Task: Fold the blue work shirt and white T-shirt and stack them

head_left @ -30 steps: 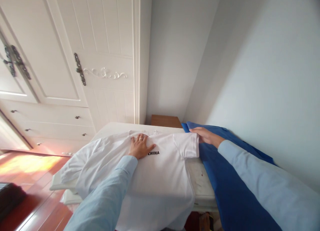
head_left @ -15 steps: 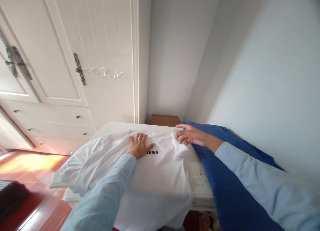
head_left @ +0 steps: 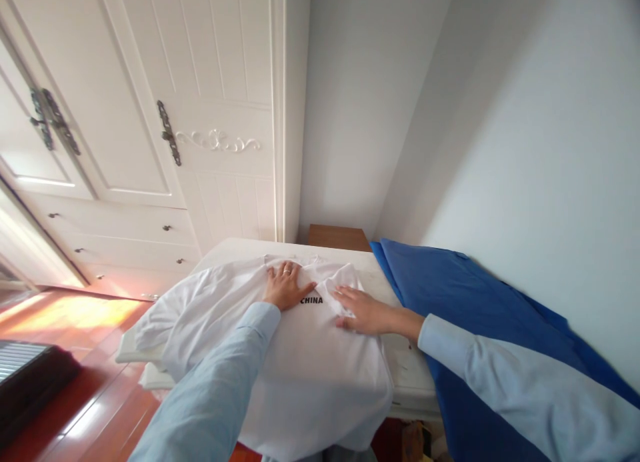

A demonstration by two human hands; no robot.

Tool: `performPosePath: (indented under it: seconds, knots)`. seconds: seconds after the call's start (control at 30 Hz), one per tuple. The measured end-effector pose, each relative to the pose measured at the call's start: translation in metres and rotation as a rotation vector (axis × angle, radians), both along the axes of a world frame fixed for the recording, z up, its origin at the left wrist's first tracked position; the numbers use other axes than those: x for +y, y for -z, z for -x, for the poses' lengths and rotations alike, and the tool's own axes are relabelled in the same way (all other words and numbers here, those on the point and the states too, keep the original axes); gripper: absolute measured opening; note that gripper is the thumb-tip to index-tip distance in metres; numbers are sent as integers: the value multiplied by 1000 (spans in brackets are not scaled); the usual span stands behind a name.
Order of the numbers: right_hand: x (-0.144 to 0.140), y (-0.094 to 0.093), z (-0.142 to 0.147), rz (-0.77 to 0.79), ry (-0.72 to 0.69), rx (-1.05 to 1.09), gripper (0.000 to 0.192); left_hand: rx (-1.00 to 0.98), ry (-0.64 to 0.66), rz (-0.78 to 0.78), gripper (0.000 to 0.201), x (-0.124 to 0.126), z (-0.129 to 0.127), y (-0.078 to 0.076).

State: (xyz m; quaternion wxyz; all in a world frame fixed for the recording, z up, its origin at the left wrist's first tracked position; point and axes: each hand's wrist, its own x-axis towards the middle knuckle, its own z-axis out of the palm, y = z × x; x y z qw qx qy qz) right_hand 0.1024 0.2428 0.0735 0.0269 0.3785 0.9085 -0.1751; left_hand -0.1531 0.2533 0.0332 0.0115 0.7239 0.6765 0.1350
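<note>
A white shirt [head_left: 320,375] with the black word "CHINA" printed on it is spread over a white table [head_left: 235,247], its lower part hanging off the near edge. My left hand [head_left: 289,287] rests flat on the cloth beside the print, fingers apart and a ring on one finger. On the other side of the print, my right hand [head_left: 364,309] lies on the sleeve, which is folded inward over the shirt's body. Its fingers are stretched out and pressing on the fabric.
Blue cloth [head_left: 450,302] drapes over the table's right side along the wall. A white wardrobe [head_left: 225,62] with dark handles stands behind on the left. Behind the table is a brown wooden box-like piece [head_left: 337,237]. A dark object [head_left: 37,382] sits on the red-brown floor [head_left: 90,335].
My right hand has moved left and nearer, bringing the right sleeve inward over the shirt. My left hand stays on the cloth. The view has shifted slightly.
</note>
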Motion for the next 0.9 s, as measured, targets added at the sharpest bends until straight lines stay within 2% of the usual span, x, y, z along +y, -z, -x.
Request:
performPosePath:
  seconds: [0.1, 0.2, 0.37, 0.53, 0.6, 0.7, 0.83, 0.9]
  knots:
    - [-13, 13, -2, -28, 24, -33, 87, -13, 0, 6, 82, 0, -1, 0]
    - [-9, 9, 4, -126, 37, 49, 86, -16, 3, 15, 81, -1, -1, -1]
    - [18, -1, 46, -281, -42, 243, 77, -27, 4, 30, 73, -2, -2, -1]
    - [43, 21, 85, -332, 72, 172, 67, -166, -8, -2, 56, 2, 5, -2]
    - [51, 33, 86, -332, 114, 134, 64, -212, -64, -33, 47, 5, 9, -2]
    - [60, 45, 80, -336, 106, 102, 64, -284, -162, -84, 44, 6, 12, -2]
    - [63, 46, 75, -321, 98, 54, 67, -321, -181, -135, 39, -1, 16, -5]
    - [62, 44, 76, -300, 102, 32, 69, -313, -182, -161, 37, -9, 29, -13]
